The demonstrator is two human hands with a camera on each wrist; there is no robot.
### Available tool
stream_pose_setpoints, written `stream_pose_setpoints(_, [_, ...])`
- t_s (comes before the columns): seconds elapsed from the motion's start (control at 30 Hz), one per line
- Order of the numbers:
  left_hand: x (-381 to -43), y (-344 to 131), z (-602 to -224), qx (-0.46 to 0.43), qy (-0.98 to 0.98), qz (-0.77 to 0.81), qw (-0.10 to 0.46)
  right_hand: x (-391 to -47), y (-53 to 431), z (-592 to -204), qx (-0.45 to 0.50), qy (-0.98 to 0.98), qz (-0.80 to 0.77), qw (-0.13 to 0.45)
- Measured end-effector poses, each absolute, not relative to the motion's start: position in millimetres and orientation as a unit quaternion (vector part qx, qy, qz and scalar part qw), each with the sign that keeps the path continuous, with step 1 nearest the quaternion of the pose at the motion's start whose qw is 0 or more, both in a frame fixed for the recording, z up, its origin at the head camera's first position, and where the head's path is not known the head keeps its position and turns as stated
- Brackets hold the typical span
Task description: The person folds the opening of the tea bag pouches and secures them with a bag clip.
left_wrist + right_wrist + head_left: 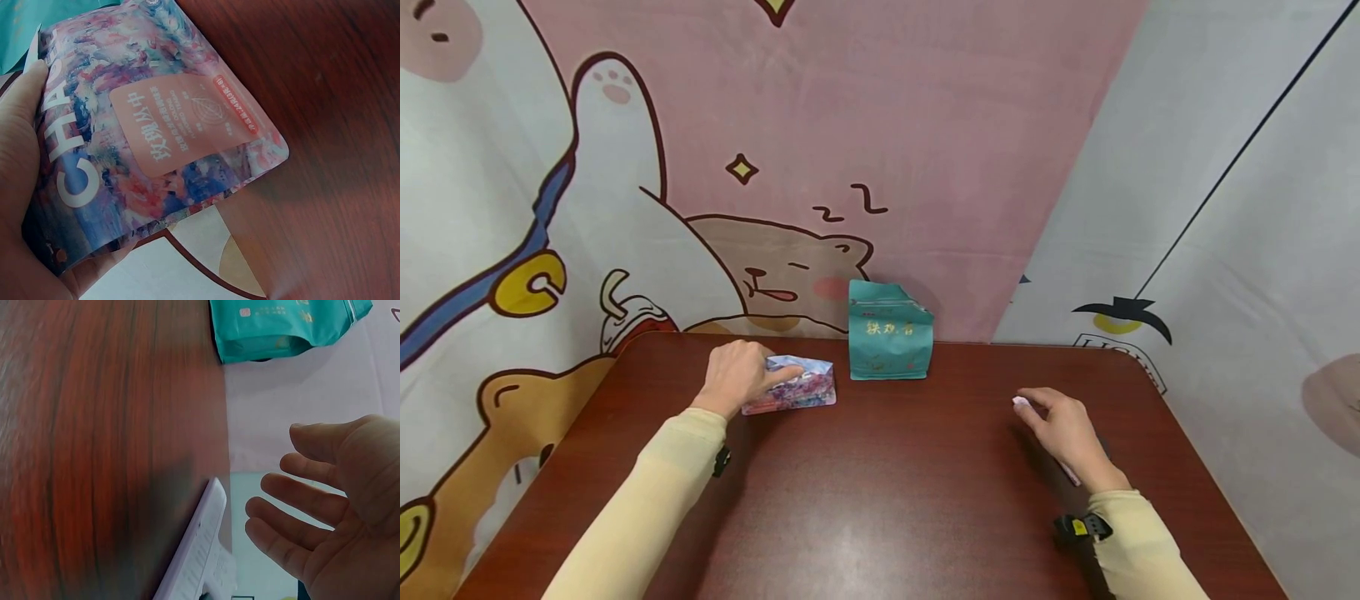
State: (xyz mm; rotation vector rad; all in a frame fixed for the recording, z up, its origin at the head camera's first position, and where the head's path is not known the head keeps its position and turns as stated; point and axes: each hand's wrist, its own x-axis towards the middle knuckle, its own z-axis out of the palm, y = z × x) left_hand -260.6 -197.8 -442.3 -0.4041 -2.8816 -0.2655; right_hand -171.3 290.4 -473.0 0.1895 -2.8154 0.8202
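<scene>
My left hand (736,379) grips a flat pouch (797,385) with a blue, pink and purple painted floral print. In the left wrist view the thumb lies along the edge of the pouch (150,125), fingers behind it; its front carries large white letters and a pink label. On the right, my right hand (1067,429) hangs over a pale lavender-white object (197,550) with printed text, its kind unclear. The right wrist view shows the fingers (294,494) loosely bent and apart from that object, holding nothing. Most of it is hidden under the hand in the head view.
A teal tea bag (891,333) with gold characters stands upright at the table's back edge, between the hands. The reddish-brown wooden table (865,483) meets a cartoon-printed cloth (925,167) behind it.
</scene>
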Motion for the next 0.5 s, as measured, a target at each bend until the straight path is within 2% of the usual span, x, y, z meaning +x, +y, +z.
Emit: stream_pose_setpoints(0.5, [-261.8, -198.8, -444.5, -0.150, -0.976, -0.099, 0.123, -166.2, 305.9, -474.0, 0.059, -0.961, 0.245, 0.113])
